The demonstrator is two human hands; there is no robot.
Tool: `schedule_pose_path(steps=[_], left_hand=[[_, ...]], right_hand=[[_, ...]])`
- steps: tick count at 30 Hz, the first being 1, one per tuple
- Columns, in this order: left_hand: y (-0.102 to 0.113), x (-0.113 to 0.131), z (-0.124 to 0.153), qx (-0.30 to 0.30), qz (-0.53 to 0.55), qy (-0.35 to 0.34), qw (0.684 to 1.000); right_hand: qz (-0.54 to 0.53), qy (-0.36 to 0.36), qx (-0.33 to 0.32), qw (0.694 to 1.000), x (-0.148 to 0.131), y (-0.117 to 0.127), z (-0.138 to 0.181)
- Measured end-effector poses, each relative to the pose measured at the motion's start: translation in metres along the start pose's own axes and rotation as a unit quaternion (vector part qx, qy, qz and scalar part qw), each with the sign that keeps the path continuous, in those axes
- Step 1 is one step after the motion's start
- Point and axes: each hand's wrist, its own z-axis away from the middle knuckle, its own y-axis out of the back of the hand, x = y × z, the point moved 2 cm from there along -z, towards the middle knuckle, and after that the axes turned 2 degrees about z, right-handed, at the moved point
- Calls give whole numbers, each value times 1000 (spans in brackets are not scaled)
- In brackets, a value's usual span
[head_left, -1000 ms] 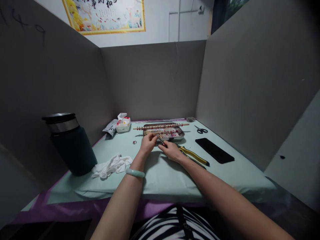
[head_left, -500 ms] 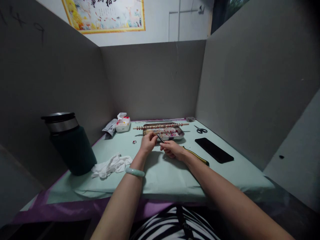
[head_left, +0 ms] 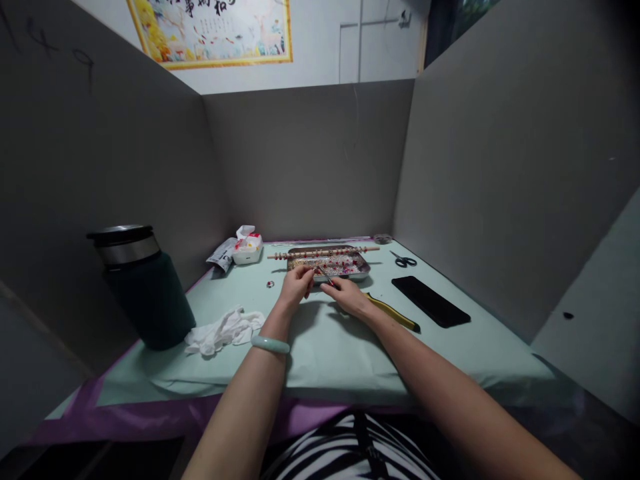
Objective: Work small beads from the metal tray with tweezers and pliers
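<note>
Our right hand (head_left: 347, 296) is clamped on a slim tool (head_left: 326, 275) by the tray (head_left: 361, 275), long axis slanting away-left, tip toward our left hand (head_left: 296, 287); those fingers (head_left: 307, 274) look pinched, can't tell on what.

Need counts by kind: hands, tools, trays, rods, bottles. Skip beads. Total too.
Hands: 2 (left hand, right hand)
Tools: 3 (thin tool, yellow-handled tool, scissors)
Tray: 1
Rod: 1
Bottle: 1
Total: 8
</note>
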Motion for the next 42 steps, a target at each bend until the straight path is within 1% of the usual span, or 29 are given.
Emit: schedule_pose_path(steps=[6, 12, 16, 23, 29, 37, 39, 42], left_hand=[[-1, 0, 1, -10, -7, 12, 1000], [-2, 3, 3, -43, 47, 47, 997], [-1, 2, 2, -39, 37, 59, 997], [0, -1, -1, -21, -9, 21, 1000], [0, -2, -1, -15, -1, 31, 999], [-1, 0, 0, -29, -21, 15, 999], [0, 0, 0, -24, -26, 8, 999], [0, -1, 0, -33, -7, -1, 999]], right_hand=[[16, 14, 5, 1000, 0, 0, 0], [-1, 6, -1, 1000, -2, 1, 1], [-11, 7, -8, 1000, 0, 0, 1], [5, 9, -17, 1000, -1, -1, 2], [14, 9, -18, 1000, -3, -2, 2], [29, 0, -14, 999, -2, -2, 3], [11, -1, -19, 1000, -3, -1, 4], [-71, -9, -56, 996, -4, 0, 6]])
